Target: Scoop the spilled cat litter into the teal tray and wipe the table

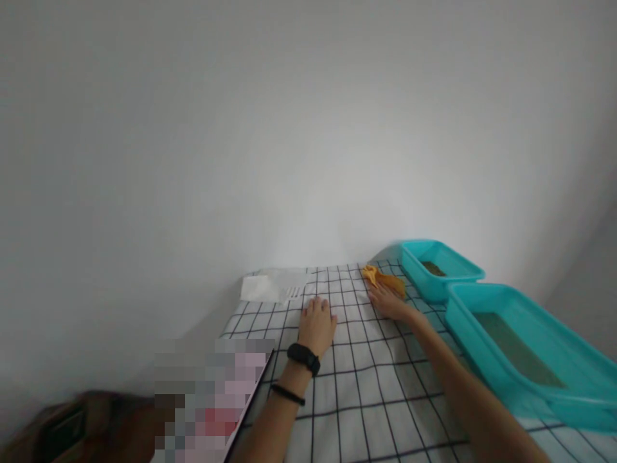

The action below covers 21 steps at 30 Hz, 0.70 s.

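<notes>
My left hand (318,325) lies flat on the black-and-white checked tablecloth (347,360), fingers stretched forward and nothing in them. There is a dark band on that wrist and a thin black bracelet below it. Farther off to the right, my right hand (387,303) is down on the tablecloth with its fingers against a crumpled orange cloth (391,281). The cloth bunches up past the fingertips and spreads along the far side of the hand. How firmly the fingers grip it is hard to see.
Two turquoise plastic trays stand along the right side: a far tray (427,286) with greenish-brown material inside, and a larger near tray (520,392) with a grey-green layer. White sheets (263,288) lie at the back left. A pale wall rises behind; a blurred, pixelated object (226,399) sits front left.
</notes>
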{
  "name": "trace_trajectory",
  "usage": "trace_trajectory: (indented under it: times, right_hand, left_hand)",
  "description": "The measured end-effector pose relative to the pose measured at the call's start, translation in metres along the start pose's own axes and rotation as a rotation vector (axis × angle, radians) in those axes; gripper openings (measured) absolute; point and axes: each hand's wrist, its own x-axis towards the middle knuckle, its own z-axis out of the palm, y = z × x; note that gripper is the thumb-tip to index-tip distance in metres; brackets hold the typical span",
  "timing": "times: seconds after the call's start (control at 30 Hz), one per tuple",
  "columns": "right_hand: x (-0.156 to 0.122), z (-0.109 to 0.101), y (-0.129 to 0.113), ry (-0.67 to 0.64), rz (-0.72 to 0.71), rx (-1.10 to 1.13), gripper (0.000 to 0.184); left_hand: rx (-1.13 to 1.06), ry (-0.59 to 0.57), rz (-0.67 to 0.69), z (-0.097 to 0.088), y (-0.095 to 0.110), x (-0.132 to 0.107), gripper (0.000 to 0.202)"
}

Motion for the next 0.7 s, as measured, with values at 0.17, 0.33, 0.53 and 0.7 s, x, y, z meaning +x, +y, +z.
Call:
trace_trajectory:
  times: [0.17, 0.33, 0.53, 0.7]
  right_hand:
    - [-0.015, 0.014, -0.038, -0.174, 0.05, 0.127, 0.049]
    - [-0.015, 0.007, -0.057, -0.217, 0.092, 0.211, 0.06]
    - [-0.021, -0.002, -0.061, -0.194, 0.14, 0.291, 0.061]
    - [-0.024, 0.002, -0.055, -0.178, 0.199, 0.283, 0.057]
  left_hand:
    - [0.139, -0.038, -0.033, -0.005, 0.01, 0.0, 0.044]
    - [0.234, -0.049, -0.019, -0.004, 0.01, -0.002, 0.047]
    - [0.303, -0.125, 0.059, -0.008, 0.004, -0.005, 0.051]
    - [0.304, -0.183, 0.094, -0.016, 0.004, -0.007, 0.053]
